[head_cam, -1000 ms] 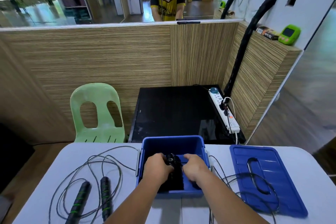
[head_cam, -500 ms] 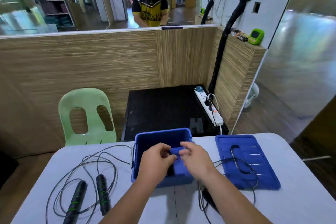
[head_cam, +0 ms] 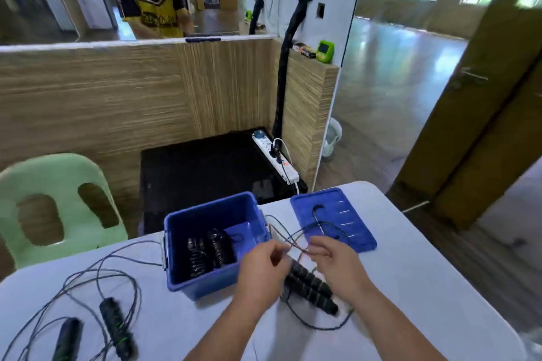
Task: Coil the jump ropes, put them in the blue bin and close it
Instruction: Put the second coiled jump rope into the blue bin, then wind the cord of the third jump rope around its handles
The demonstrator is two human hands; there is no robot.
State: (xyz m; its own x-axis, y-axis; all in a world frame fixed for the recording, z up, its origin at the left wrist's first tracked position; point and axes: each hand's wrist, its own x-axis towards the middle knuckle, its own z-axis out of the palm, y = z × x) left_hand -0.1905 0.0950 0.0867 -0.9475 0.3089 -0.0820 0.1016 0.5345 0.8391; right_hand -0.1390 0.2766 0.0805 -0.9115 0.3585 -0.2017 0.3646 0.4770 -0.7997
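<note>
- Left of the bin [head_cam: 202, 284], one rope [head_cam: 96, 299] lies uncoiled.
- Right of the bin, left hand [head_cam: 261, 268] and right hand [head_cam: 337, 262] pinch a second rope's cord [head_cam: 296, 247].
- In the bin, one coiled rope [head_cam: 209, 252].
- Right of the bin, the cord loops over the lid [head_cam: 352, 231]; it may drag it.

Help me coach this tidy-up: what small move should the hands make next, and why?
Probably start looping the cord: both the left hand and right hand pinch the second rope's cord, which trails loose over the blue lid, its handles lying beside the blue bin. One coiled rope already sits inside.
</note>
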